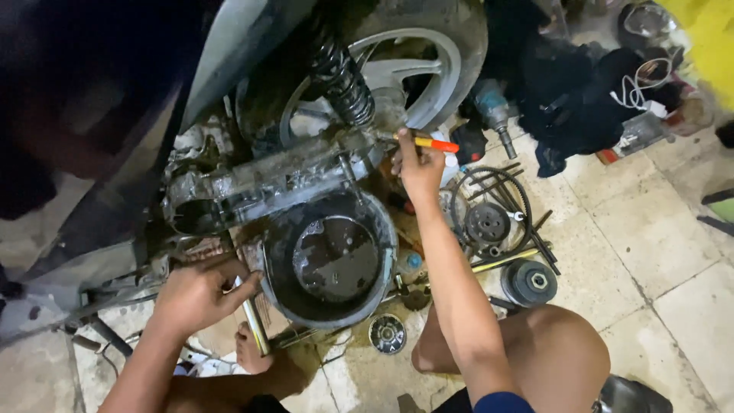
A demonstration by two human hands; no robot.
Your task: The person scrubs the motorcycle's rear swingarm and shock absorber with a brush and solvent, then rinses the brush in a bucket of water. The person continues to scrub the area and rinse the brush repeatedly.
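Left hand (200, 294) closed on metal tool handle (254, 325) beside black drain pan (330, 260) under scooter engine case (267, 183). Right hand (419, 170) grips orange-handled screwdriver (428, 142) at case, near rear wheel (397, 61). Step judged: working on case; next needs steady tip placement.

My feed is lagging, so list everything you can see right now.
scooter rear wheel: one, grey rim, top centre
shock spring: one, black, beside wheel
engine case: one, grimy grey, centre
drain basin: one, black, holding dark oil, under case
drive belt: one, black, floor right
pulley: one, dark, floor right
power tool: one, teal-grey, by wheel
screwdriver: one, yellow-orange handle, in right hand
left hand: at basin's left rim, on a metal tool
right hand: gripping screwdriver
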